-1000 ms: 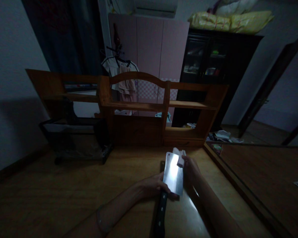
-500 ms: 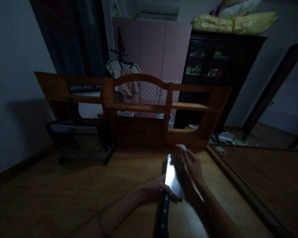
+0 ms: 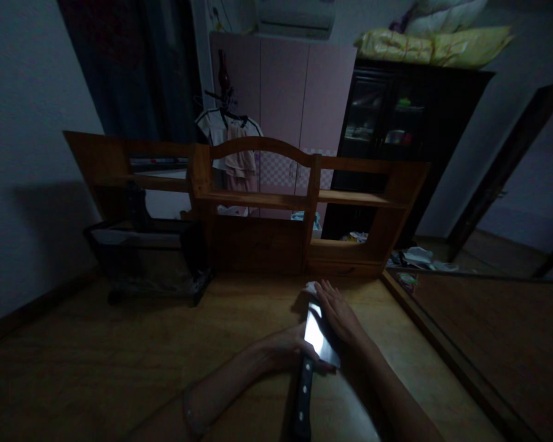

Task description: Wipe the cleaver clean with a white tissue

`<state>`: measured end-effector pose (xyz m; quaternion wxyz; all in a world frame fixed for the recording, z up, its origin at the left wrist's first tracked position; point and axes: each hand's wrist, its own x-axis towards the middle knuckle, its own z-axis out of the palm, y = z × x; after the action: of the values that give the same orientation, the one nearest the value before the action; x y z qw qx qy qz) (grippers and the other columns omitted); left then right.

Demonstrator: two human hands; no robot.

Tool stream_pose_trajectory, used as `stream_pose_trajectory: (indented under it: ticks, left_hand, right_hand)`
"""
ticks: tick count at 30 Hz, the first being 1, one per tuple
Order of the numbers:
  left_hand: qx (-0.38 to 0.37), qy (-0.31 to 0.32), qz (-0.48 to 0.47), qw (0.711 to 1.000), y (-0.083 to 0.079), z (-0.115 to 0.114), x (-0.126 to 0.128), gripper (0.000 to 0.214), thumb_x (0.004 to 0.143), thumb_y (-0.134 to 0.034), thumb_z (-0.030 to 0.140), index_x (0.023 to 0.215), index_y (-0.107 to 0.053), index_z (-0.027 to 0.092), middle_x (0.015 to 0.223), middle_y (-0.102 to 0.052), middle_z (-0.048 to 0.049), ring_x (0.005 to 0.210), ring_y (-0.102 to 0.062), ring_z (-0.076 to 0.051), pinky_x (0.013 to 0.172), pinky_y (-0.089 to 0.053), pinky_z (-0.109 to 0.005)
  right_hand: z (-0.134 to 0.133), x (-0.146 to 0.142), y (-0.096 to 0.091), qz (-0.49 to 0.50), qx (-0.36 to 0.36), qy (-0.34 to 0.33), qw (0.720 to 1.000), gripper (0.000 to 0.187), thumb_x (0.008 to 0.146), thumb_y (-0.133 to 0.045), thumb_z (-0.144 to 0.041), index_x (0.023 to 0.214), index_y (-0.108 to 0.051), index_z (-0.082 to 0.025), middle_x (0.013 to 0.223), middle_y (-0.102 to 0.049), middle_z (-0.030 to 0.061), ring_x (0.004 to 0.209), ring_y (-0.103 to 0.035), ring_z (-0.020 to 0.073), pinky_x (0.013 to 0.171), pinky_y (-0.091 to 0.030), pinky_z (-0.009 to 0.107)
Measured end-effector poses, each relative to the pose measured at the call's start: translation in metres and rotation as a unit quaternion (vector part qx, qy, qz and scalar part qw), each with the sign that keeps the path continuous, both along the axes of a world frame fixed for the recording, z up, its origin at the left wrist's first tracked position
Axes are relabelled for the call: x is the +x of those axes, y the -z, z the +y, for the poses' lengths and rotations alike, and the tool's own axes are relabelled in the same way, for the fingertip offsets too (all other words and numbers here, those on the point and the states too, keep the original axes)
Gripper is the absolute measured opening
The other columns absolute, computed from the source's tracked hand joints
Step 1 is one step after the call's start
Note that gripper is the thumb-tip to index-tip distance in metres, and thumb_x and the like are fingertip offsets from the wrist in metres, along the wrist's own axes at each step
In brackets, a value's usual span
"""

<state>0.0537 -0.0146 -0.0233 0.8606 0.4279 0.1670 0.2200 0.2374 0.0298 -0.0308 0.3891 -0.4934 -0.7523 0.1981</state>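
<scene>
A cleaver lies across the wooden desk (image 3: 166,344), its shiny blade (image 3: 317,336) catching light and its black riveted handle (image 3: 303,399) pointing toward me. My left hand (image 3: 283,350) is closed round the base of the blade at the handle's top. My right hand (image 3: 338,313) lies flat on the far part of the blade, fingers stretched, pressing a small white tissue (image 3: 310,287) against it. Only a bit of the tissue shows at my fingertips.
A wooden shelf unit (image 3: 258,202) stands along the desk's back edge. A dark wire basket (image 3: 142,258) sits at its left. Beyond are a pink wardrobe (image 3: 299,92) and a dark cabinet (image 3: 396,123). The desk's right edge (image 3: 424,331) drops to the floor.
My right hand lifted the white tissue off the blade, then came back down flat on it. The blade tilted and now shows less glare. My left hand stayed put.
</scene>
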Motion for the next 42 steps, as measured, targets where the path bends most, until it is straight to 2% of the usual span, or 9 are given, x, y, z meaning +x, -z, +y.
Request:
stream_pose_trajectory:
  ticks: [8, 13, 15, 18, 22, 28, 34, 37, 42]
  left_hand:
    - [0.0, 0.026, 0.01, 1.0, 0.009, 0.004, -0.002, 0.07, 0.057, -0.07, 0.004, 0.121, -0.045, 0.014, 0.097, -0.065, -0.0116, 0.083, -0.067, -0.023, 0.08, -0.05, -0.037]
    - [0.003, 0.02, 0.001, 1.0, 0.008, 0.003, -0.002, 0.068, 0.056, -0.071, 0.006, 0.119, -0.048, 0.014, 0.1, -0.064, -0.0119, 0.084, -0.067, -0.023, 0.082, -0.05, -0.038]
    - [0.006, 0.017, 0.002, 1.0, 0.006, 0.002, -0.002, 0.066, 0.055, -0.072, 0.006, 0.117, -0.049, 0.014, 0.098, -0.065, -0.0111, 0.083, -0.067, -0.023, 0.082, -0.05, -0.038]
    - [0.009, 0.011, 0.012, 1.0, 0.003, 0.001, -0.002, 0.065, 0.054, -0.073, 0.007, 0.115, -0.05, 0.014, 0.095, -0.065, -0.0094, 0.082, -0.067, -0.022, 0.082, -0.05, -0.038]
    - [0.008, 0.017, 0.01, 1.0, -0.001, 0.0, -0.002, 0.068, 0.054, -0.073, 0.007, 0.117, -0.049, 0.016, 0.094, -0.065, -0.0089, 0.081, -0.067, -0.022, 0.079, -0.051, -0.037]
    - [-0.002, 0.018, 0.003, 1.0, 0.0, 0.001, -0.002, 0.074, 0.053, -0.074, 0.005, 0.12, -0.047, 0.016, 0.094, -0.065, -0.0095, 0.079, -0.067, -0.022, 0.077, -0.051, -0.035]
    - [0.007, 0.02, 0.002, 1.0, 0.003, 0.002, -0.001, 0.081, 0.054, -0.075, 0.006, 0.126, -0.04, 0.017, 0.094, -0.065, -0.0104, 0.08, -0.068, -0.023, 0.075, -0.051, -0.033]
    - [0.003, 0.021, 0.009, 1.0, 0.001, 0.001, -0.002, 0.078, 0.055, -0.074, 0.006, 0.125, -0.042, 0.017, 0.094, -0.065, -0.0095, 0.079, -0.067, -0.021, 0.075, -0.052, -0.033]
    - [-0.004, 0.015, 0.007, 1.0, -0.003, 0.0, -0.003, 0.077, 0.054, -0.074, 0.003, 0.123, -0.044, 0.017, 0.098, -0.064, -0.0102, 0.082, -0.067, -0.022, 0.077, -0.052, -0.034]
  right_hand:
    - [0.012, 0.01, 0.014, 0.036, -0.001, 0.069, 0.997, 0.046, 0.09, -0.043, -0.045, 0.132, -0.048, -0.026, 0.146, -0.035, 0.0029, 0.14, -0.016, 0.0236, 0.113, -0.007, 0.048]
    - [0.001, 0.002, 0.004, 0.104, 0.031, 0.084, 0.991, 0.034, 0.088, -0.047, -0.039, 0.117, -0.057, -0.024, 0.121, -0.061, 0.0068, 0.112, -0.053, 0.0257, 0.102, -0.031, 0.044]
    - [-0.005, -0.002, -0.005, 0.133, 0.033, 0.092, 0.986, 0.027, 0.089, -0.045, -0.039, 0.107, -0.059, -0.025, 0.107, -0.066, 0.0054, 0.097, -0.059, 0.0239, 0.091, -0.04, 0.039]
    - [-0.011, -0.005, -0.018, 0.18, 0.032, 0.093, 0.979, 0.025, 0.087, -0.048, -0.04, 0.1, -0.061, -0.023, 0.1, -0.067, 0.0047, 0.092, -0.06, 0.0226, 0.085, -0.043, 0.035]
    - [-0.009, -0.003, -0.026, 0.272, -0.012, 0.055, 0.961, 0.027, 0.082, -0.056, -0.043, 0.091, -0.066, -0.019, 0.11, -0.066, 0.0075, 0.095, -0.059, 0.0242, 0.082, -0.044, 0.034]
    - [0.004, 0.008, -0.013, 0.401, -0.105, 0.068, 0.907, 0.029, 0.067, -0.072, -0.043, 0.079, -0.069, -0.017, 0.076, -0.07, 0.0033, 0.072, -0.061, 0.0196, 0.066, -0.045, 0.028]
    - [0.007, 0.01, -0.006, 0.464, -0.116, 0.095, 0.873, 0.03, 0.069, -0.068, -0.046, 0.084, -0.064, -0.02, 0.073, -0.067, 0.0017, 0.065, -0.061, 0.0182, 0.059, -0.047, 0.027]
    - [0.005, 0.009, -0.005, 0.465, -0.112, 0.1, 0.872, 0.029, 0.07, -0.066, -0.046, 0.085, -0.063, -0.021, 0.074, -0.066, 0.0006, 0.065, -0.06, 0.0174, 0.058, -0.047, 0.027]
    - [0.007, 0.01, 0.0, 0.403, -0.072, 0.109, 0.906, 0.026, 0.074, -0.062, -0.045, 0.084, -0.061, -0.021, 0.077, -0.065, 0.0002, 0.067, -0.057, 0.0169, 0.058, -0.044, 0.026]
